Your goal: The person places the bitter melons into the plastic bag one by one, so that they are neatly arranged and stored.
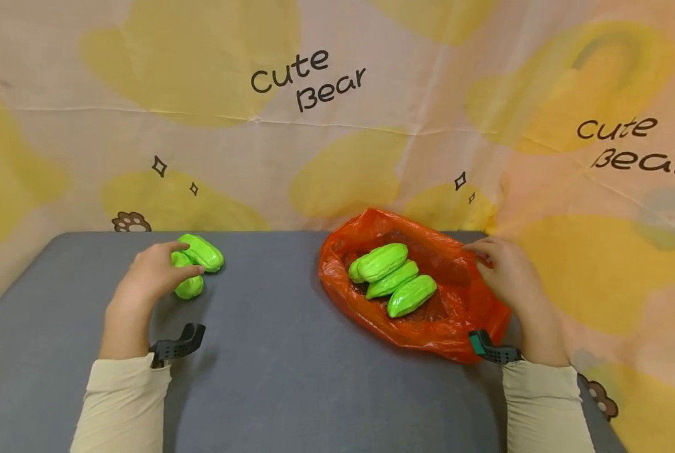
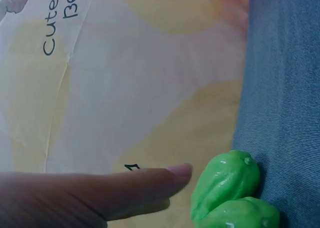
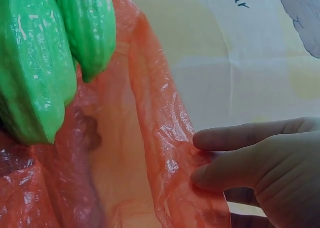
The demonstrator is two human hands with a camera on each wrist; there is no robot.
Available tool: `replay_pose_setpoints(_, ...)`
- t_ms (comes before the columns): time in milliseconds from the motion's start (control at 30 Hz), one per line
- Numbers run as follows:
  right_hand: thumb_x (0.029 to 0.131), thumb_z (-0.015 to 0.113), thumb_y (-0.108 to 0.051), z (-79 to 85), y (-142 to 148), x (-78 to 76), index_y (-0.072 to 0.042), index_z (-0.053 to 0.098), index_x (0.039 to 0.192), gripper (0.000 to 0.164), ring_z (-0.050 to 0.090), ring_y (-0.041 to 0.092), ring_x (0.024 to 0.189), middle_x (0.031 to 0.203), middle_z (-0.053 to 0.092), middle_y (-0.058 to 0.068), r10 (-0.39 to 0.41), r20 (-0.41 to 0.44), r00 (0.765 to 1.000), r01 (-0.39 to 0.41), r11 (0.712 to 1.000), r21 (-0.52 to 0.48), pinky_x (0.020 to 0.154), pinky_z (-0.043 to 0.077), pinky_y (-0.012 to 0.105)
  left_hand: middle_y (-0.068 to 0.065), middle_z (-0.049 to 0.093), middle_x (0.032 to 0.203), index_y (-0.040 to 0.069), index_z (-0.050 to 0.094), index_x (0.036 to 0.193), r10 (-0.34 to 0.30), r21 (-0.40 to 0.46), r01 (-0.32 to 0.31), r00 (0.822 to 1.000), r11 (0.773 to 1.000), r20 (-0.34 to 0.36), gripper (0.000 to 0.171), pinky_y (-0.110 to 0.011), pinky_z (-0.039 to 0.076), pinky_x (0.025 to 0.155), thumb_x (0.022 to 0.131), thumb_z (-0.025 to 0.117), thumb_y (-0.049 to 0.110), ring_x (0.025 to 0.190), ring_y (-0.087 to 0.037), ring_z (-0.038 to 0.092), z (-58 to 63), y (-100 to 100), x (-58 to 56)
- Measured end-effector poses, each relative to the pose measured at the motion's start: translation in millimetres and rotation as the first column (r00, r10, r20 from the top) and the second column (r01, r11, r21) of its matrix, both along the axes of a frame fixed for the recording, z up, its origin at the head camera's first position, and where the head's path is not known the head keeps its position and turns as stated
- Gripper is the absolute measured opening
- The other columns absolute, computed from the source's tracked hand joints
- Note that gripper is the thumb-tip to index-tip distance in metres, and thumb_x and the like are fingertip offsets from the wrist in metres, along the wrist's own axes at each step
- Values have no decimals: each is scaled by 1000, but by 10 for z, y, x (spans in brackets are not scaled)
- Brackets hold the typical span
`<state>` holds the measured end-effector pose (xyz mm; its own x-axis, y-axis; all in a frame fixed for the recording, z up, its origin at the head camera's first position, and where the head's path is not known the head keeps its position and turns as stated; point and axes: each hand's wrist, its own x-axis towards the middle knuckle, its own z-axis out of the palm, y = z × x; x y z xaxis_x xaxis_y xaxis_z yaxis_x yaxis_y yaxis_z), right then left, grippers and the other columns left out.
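On the left of the bench (image 1: 269, 377), the far green gourd (image 1: 206, 253) lies just right of the left hand (image 1: 153, 270), the nearer hand, its long axis slanting far-left to near-right; the near green gourd (image 1: 190, 287) (partly hidden) sits beneath those parted, ungripping fingers; the right hand's (image 1: 509, 277) fingers pinch the red bag's (image 1: 365, 324) right rim.

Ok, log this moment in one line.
left hand: near two green gourds | right hand: pinching rim of red bag | bag: open, more gourds inside

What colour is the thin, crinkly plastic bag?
The bag is translucent red-orange, seen best in the head view.
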<state>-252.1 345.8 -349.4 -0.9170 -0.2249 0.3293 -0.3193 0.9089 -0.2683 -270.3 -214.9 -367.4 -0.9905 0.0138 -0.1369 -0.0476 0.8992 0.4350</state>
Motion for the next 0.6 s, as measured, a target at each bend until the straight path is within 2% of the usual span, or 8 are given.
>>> replay_pose_setpoints(167, 85, 65, 8, 19, -15, -14, 2, 75, 110, 27, 60, 34, 83, 102, 70, 23, 16, -34, 999, -16, 1000, 15, 74, 49, 50, -41, 36, 149, -8, 39, 149, 22, 0, -22, 1000, 1000, -3, 77, -75, 35, 103, 94, 66, 38, 134, -66, 31, -25, -59, 13)
replay_pose_setpoints(400, 85, 65, 7, 4, -5, -23, 3, 75, 108, 26, 58, 32, 79, 98, 70, 23, 38, -45, 998, -37, 999, 25, 71, 46, 45, -42, 37, 148, -12, 40, 146, 59, 12, -58, 998, 998, -24, 74, -73, 33, 107, 95, 65, 35, 134, -65, 31, -134, -55, -1)
replay_pose_setpoints(600, 84, 65, 8, 3, 12, -14, 3, 75, 109, 27, 60, 33, 80, 100, 71, 24, 47, -42, 998, -46, 999, 22, 71, 50, 49, -42, 41, 145, -13, 42, 145, 91, 17, -90, 994, 996, -66, 70, -71, 36, 106, 97, 62, 35, 132, -64, 36, -217, -48, -47)
